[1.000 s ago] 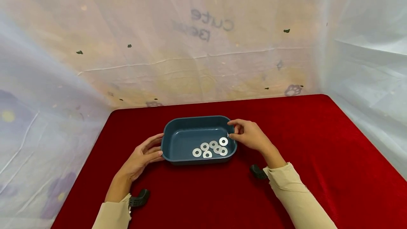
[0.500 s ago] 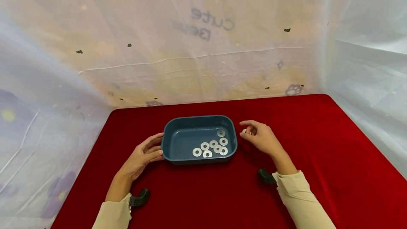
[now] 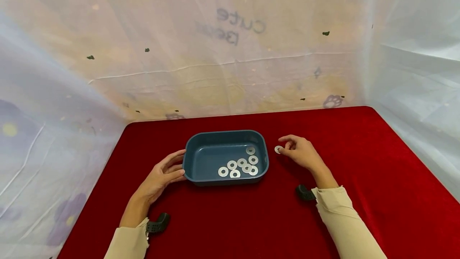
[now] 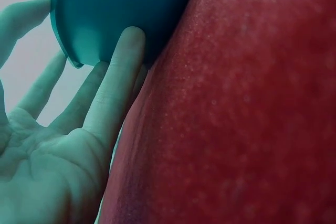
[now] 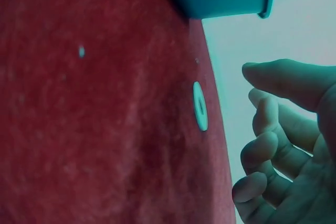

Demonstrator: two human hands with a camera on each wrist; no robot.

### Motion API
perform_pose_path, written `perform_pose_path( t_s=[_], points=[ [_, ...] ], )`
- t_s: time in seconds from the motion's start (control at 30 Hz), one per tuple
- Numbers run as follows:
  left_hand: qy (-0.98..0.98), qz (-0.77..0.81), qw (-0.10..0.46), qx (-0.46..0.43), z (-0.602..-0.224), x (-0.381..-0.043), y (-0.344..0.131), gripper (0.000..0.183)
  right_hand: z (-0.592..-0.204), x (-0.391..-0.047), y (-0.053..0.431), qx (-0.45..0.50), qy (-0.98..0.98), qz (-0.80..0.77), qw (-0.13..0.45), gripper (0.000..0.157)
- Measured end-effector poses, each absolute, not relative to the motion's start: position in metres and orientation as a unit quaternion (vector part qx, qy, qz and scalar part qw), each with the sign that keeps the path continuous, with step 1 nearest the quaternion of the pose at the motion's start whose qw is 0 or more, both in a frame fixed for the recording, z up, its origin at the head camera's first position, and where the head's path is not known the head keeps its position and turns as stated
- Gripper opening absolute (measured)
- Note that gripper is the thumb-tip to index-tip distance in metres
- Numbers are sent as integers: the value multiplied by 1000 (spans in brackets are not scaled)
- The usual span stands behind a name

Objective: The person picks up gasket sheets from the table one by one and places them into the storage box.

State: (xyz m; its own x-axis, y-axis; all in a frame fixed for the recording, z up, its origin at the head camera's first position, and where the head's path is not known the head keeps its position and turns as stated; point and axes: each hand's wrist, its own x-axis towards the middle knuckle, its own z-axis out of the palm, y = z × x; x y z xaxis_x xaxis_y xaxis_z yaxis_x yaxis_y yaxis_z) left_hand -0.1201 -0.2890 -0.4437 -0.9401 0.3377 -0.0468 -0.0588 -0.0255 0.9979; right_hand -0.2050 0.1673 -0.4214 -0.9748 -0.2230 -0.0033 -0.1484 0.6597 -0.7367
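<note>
A blue-grey rectangular tray (image 3: 212, 157) stands on the red cloth, with several flat metal washers (image 3: 223, 172) lying towards its right end, some overlapping. My left hand (image 3: 161, 177) rests its extended fingers and thumb against the tray's left end; the left wrist view shows fingertips (image 4: 131, 38) touching the outer wall. To the right of the tray, a single washer (image 5: 200, 106) lies flat on the cloth. Close above it is my right hand (image 3: 299, 153), fingers loosely bent and holding nothing. In the right wrist view, a gap separates the fingers (image 5: 262, 145) from that washer.
Red cloth (image 3: 230, 219) covers the table around the tray. A pale printed sheet (image 3: 215, 83) hangs behind the table, with more sheeting at both sides. Each wrist carries a dark mount (image 3: 158, 224) below the sleeve.
From the tray's right rim my right hand has moved right, away from the tray. A washer at its fingertips half a second ago now lies on the cloth. The left hand stays put.
</note>
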Motion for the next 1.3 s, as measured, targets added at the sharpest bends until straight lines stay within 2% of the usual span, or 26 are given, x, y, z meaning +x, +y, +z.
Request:
perform_pose_path(
  t_s=[0.23,0.5,0.63,0.87,1.3],
  points=[
    [685,708,139,101,-447,-121,-289,64,-433,-214,169,-108,917,-380,58,35],
    [678,715,138,103,-452,-121,-288,63,-446,-214,173,-114,909,-396,59,42],
    [679,712,136,112,-453,-124,-287,62,-445,-213,173,-105,910,-397,55,40],
    [682,712,124,113,-452,-123,-290,62,-439,-214,170,-119,905,-400,83,35],
    [677,716,125,118,-455,-122,-289,61,-444,-216,173,-126,907,-393,82,34]
  ],
)
